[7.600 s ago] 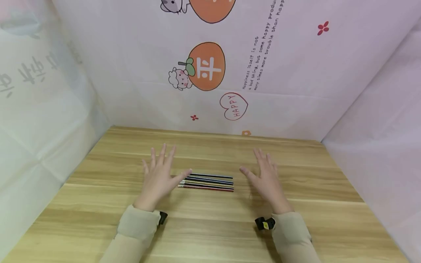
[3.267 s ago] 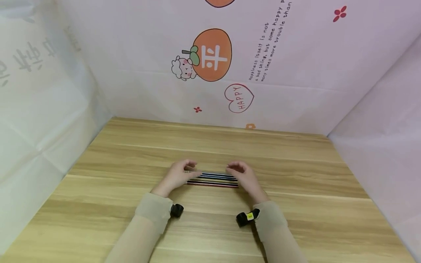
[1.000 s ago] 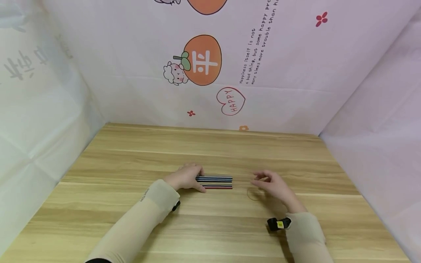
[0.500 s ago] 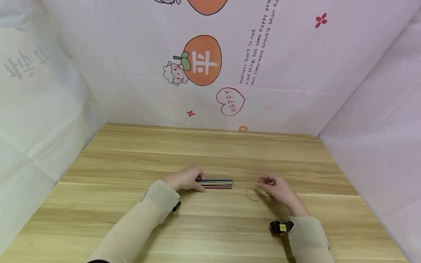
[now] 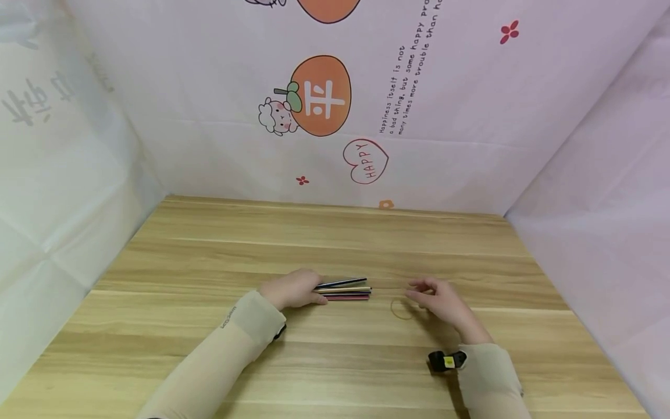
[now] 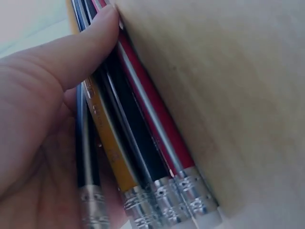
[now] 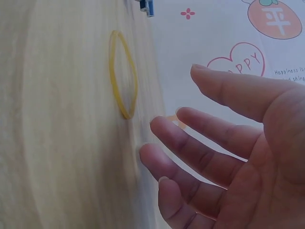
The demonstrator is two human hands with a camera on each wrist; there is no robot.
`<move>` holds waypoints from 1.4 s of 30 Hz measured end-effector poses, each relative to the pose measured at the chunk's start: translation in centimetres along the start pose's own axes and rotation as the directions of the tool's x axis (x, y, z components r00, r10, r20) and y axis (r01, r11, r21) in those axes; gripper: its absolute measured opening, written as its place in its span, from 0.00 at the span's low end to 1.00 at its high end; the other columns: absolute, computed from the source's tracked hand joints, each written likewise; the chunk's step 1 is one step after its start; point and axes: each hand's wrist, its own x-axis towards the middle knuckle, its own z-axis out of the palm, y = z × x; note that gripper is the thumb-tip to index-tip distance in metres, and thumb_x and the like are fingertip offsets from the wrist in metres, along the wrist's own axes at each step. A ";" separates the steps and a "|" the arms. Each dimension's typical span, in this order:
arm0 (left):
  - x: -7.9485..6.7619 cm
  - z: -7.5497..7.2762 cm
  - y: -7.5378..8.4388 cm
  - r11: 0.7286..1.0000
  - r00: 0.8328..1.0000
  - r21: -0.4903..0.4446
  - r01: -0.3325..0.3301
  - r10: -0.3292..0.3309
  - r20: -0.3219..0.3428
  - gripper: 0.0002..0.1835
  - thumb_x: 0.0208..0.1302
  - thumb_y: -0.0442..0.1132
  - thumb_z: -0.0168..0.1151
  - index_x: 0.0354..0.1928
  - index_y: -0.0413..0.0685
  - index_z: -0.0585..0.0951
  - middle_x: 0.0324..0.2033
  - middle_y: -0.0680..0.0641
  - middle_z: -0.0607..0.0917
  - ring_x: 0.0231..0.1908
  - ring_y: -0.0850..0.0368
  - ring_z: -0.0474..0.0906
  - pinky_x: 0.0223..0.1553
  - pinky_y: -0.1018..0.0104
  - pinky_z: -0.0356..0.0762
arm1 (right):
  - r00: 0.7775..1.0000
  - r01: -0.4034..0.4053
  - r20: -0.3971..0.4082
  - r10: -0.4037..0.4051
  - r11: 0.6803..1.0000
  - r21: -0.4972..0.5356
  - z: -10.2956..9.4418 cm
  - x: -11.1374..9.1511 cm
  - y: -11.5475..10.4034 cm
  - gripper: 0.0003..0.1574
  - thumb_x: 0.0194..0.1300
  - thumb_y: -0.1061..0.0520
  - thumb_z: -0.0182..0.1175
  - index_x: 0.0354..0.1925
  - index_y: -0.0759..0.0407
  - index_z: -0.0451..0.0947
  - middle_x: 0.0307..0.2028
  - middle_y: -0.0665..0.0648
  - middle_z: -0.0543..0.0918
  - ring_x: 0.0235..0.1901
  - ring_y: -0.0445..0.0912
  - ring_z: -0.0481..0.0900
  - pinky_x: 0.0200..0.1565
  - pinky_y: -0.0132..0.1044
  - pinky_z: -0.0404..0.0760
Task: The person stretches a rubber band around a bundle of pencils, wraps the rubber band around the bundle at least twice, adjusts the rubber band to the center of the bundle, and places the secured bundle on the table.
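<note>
My left hand (image 5: 294,289) grips several pencils (image 5: 344,293) near their eraser ends, just over the table. In the left wrist view the thumb lies across the pencils (image 6: 151,112), which are red, black, yellow and dark blue with metal ferrules. Their far ends fan out slightly to the right. A yellow rubber band (image 5: 401,309) lies on the table to the right of them. Beside it my right hand (image 5: 438,299) hovers with loosely bent fingers, holding nothing. The right wrist view shows the rubber band (image 7: 112,71) apart from the fingertips.
The wooden table (image 5: 335,361) carries the pencils and the band. A white printed cloth (image 5: 445,169) stands behind it, with more cloth walls at left (image 5: 68,203) and right (image 5: 602,233). Black wrist cameras are strapped to both sleeves.
Earlier both hands were spread beside the flat pencils, then closed in on them. The left hand has since gripped them and their tips have fanned apart; the right hand moved right, beside the band.
</note>
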 end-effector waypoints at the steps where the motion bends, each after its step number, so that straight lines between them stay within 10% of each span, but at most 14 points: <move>1: 0.0 0.0 0.0 1.000 1.000 0.002 -0.002 0.002 0.005 0.10 0.62 0.48 0.61 0.28 0.51 0.76 0.21 0.56 0.73 0.24 0.62 0.66 0.30 0.67 0.68 | 1.000 0.001 -0.001 -0.001 1.000 0.002 0.0 0.0 0.0 0.30 0.63 0.46 0.59 0.56 0.64 0.72 0.46 0.62 0.78 0.36 0.49 0.78 0.36 0.40 0.78; 8: -0.2 -0.3 -0.1 0.998 0.999 -0.043 -0.052 0.052 -0.003 0.10 0.66 0.44 0.57 0.43 0.48 0.78 0.32 0.53 0.80 0.31 0.62 0.71 0.38 0.64 0.73 | 1.000 0.004 0.005 -0.004 1.000 0.017 -0.1 -0.1 0.1 0.30 0.61 0.47 0.62 0.54 0.65 0.73 0.43 0.61 0.79 0.35 0.48 0.77 0.33 0.39 0.78; 17: -0.7 -1.8 0.5 0.985 1.000 -0.171 0.025 -0.026 -0.001 0.12 0.70 0.47 0.49 0.37 0.47 0.75 0.24 0.49 0.80 0.20 0.60 0.68 0.28 0.64 0.70 | 0.997 0.015 0.081 -0.010 0.998 -0.060 0.4 0.0 0.1 0.21 0.53 0.53 0.68 0.43 0.64 0.78 0.31 0.56 0.75 0.29 0.45 0.71 0.28 0.36 0.75; 32: -0.7 -2.4 1.4 0.999 0.989 -0.027 0.036 -0.040 -0.145 0.18 0.69 0.57 0.45 0.36 0.52 0.75 0.21 0.56 0.73 0.21 0.62 0.66 0.27 0.65 0.68 | 0.990 0.120 0.104 -0.095 0.955 -0.270 1.4 -0.1 0.0 0.06 0.59 0.55 0.63 0.27 0.55 0.79 0.27 0.49 0.77 0.29 0.43 0.69 0.34 0.37 0.69; 42: -0.8 -2.7 1.5 0.998 0.983 -0.065 0.015 -0.027 -0.183 0.27 0.69 0.64 0.30 0.63 0.68 0.69 0.50 0.57 0.80 0.50 0.60 0.75 0.54 0.59 0.70 | 1.000 0.023 -0.017 -0.022 0.999 0.031 1.5 0.3 -0.4 0.10 0.64 0.56 0.58 0.38 0.63 0.77 0.29 0.58 0.80 0.27 0.47 0.74 0.28 0.37 0.75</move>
